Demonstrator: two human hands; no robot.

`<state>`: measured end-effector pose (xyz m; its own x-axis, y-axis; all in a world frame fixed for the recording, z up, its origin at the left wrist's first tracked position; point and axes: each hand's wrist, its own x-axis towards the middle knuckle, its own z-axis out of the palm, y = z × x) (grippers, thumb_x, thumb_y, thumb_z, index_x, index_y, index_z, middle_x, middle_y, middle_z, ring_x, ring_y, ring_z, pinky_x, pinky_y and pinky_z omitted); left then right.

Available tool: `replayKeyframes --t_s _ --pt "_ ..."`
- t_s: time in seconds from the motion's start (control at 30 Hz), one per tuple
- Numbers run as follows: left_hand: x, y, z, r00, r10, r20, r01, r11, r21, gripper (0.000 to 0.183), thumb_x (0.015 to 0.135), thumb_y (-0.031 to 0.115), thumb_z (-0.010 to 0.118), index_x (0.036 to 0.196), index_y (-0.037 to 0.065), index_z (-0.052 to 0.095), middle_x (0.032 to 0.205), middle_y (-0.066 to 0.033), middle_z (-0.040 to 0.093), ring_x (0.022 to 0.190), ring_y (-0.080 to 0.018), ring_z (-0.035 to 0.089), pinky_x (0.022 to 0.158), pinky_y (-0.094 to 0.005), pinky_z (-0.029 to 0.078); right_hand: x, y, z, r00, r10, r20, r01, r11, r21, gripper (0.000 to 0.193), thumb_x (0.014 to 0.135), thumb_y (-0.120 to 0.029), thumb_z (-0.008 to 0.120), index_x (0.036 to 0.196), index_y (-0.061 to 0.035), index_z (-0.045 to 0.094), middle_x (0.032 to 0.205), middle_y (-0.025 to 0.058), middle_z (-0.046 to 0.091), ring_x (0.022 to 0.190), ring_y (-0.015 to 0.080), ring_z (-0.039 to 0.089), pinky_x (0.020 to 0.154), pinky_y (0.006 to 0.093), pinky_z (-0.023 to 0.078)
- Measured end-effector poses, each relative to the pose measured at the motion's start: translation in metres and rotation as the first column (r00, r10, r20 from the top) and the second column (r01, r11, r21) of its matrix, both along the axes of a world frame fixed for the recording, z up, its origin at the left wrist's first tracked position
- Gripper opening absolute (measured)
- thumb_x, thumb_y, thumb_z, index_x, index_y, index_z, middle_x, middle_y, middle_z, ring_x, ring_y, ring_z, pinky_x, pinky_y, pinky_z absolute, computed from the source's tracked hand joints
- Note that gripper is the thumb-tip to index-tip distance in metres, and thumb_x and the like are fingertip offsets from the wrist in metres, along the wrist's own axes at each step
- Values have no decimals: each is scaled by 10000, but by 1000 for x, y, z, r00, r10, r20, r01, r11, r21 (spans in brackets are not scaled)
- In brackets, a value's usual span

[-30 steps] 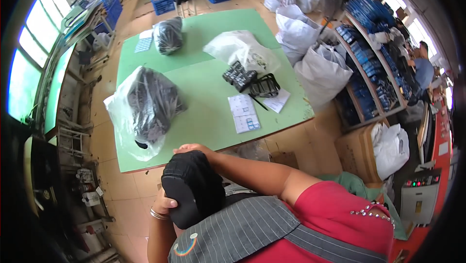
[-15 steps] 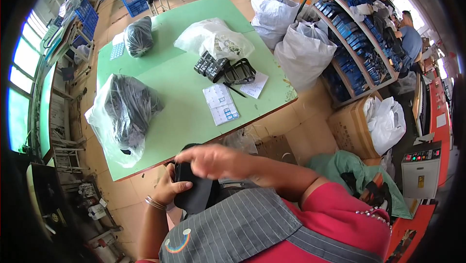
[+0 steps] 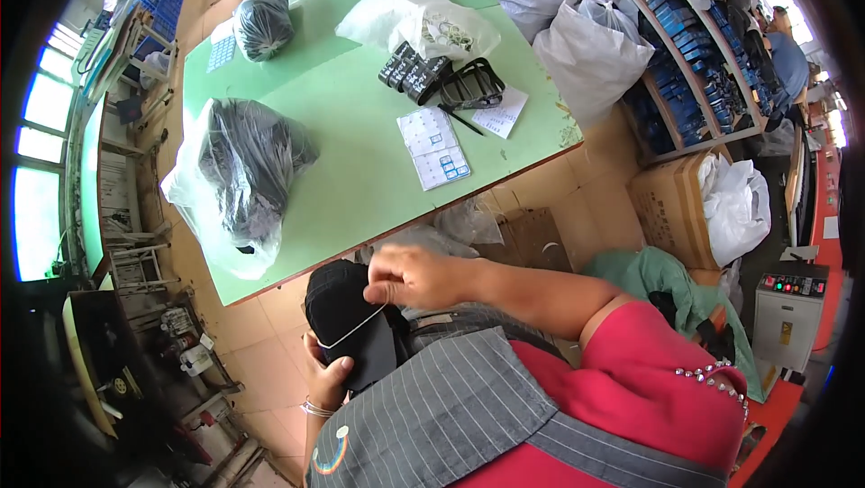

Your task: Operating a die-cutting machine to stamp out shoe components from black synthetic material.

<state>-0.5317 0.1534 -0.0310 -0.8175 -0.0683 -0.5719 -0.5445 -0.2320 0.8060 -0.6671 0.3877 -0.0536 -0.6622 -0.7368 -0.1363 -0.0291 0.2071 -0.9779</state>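
A black cap (image 3: 341, 299) is held in front of me, just off the near edge of the green table, its brim toward my body. My left hand (image 3: 326, 371) grips it from below on the left, with the thumb on the brim. Over the cap's right side is my right hand (image 3: 414, 277), fingers curled into a pinch. From those fingers a thin pale cord (image 3: 354, 331) stretches taut across the cap where crown and brim meet. I cannot tell whether it is a string or a rubber band.
On the green table (image 3: 351, 155) lie a plastic bag of dark goods (image 3: 248, 173), a dark bundle (image 3: 263, 24), a whitish bag (image 3: 423, 19), black straps (image 3: 414, 73), a pen (image 3: 464, 121) and paper sheets (image 3: 431, 141). White sacks (image 3: 590, 51) and a carton (image 3: 671, 204) stand rightward.
The cap has come into fuller view, tilted with its crown up. My right hand has shifted right and curled from pointing to pinching; the pale cord now shows. The view has tipped downward.
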Motion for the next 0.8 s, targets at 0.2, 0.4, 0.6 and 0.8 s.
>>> replayKeyframes --t_s 0.2,0.4,0.6,0.8 --pt "-7 -52 -13 987 10 -158 -19 998 -55 621 559 242 889 924 129 399 940 -12 525 906 -147 534 838 -287 436 -16 -70 -46 917 25 398 -62 995 80 681 925 -627 395 1248 -39 515 1052 205 625 1038 325 596 904 393 459" --pt "-16 -132 -20 981 188 -38 -188 982 -6 823 548 366 847 1210 72 457 1149 -72 556 1066 -206 547 929 -351 445 -31 -204 -113 987 -96 125 80 989 126 505 921 -520 497 1020 -44 634 867 152 668 886 344 627 818 434 475" --pt "2 -242 -63 927 373 -38 -368 925 97 761 731 368 736 1324 51 381 1229 -135 519 1103 -276 559 941 -416 485 -64 -384 -120 863 -45 -503 155 972 178 823 760 -334 709 1434 -96 302 1414 291 280 1297 466 299 1026 561 286" --pt "-8 -345 -86 914 404 28 -405 914 20 567 793 289 682 1229 53 407 1148 -141 551 1032 -279 600 869 -404 534 -99 -481 -210 619 374 -691 378 629 679 630 914 -188 404 1501 -128 182 1519 240 160 1378 429 174 994 621 242"
